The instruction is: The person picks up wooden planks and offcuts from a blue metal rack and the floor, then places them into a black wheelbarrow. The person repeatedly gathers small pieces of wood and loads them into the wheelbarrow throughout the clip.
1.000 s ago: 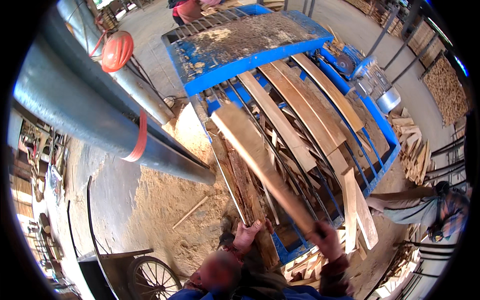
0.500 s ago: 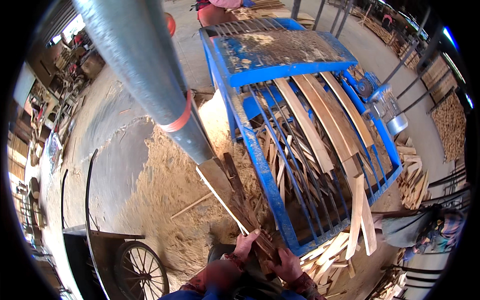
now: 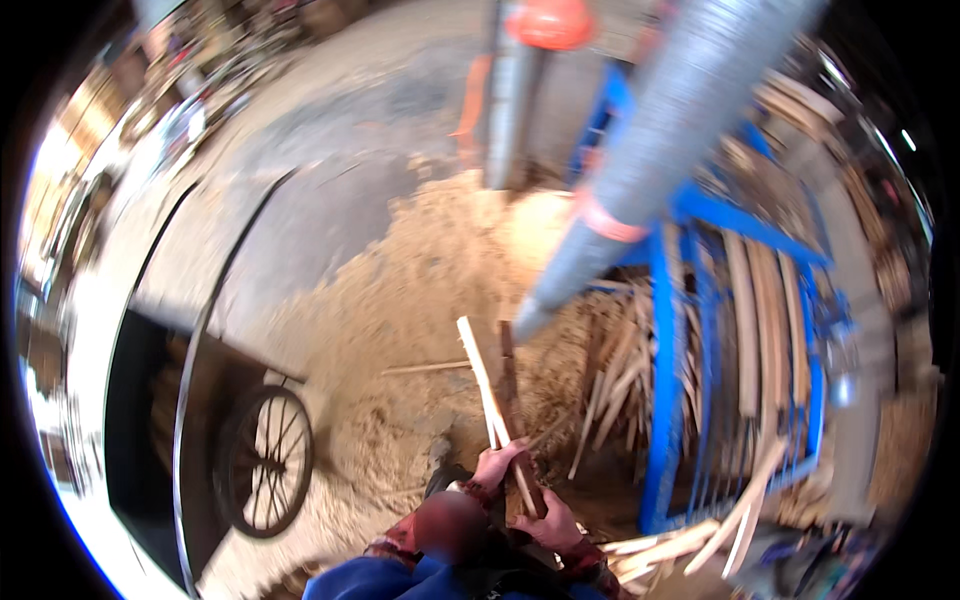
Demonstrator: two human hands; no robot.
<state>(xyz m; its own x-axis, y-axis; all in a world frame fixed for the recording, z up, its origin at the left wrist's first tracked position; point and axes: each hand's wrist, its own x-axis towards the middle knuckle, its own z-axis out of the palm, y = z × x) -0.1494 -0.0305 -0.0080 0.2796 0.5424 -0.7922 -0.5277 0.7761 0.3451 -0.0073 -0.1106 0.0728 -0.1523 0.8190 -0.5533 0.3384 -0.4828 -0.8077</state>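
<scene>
Both hands are busy here: the left hand [image 3: 497, 464] is curled around a small bundle of wooden strips, thumb over the top, and the right hand [image 3: 553, 524] is closed on the bundle's lower end, just below and to the right. The bundle sits right in front of the person's body, tilted up and away over the floor. One pale strip [image 3: 477, 372] fans out to the left, and a darker brown strip [image 3: 507, 375] runs beside it. It's pretty blurry, so there could be another piece tucked in that grip, I honestly can't tell. The floor [image 3: 385, 275] under it is covered in sawdust, with a loose thin stick [image 3: 425, 368] lying just beyond the pale one. Over on the left there's a dark handcart [image 3: 140, 420] with a spoked wheel [image 3: 268, 463]. A fat grey metal pipe [image 3: 690, 110] with a reddish band [image 3: 607, 218] slants down from the upper right, and past it is a blue machine frame [image 3: 662, 400] carrying long boards [image 3: 745, 330], with a heap of scrap wood [image 3: 618, 385] near its left side.
</scene>
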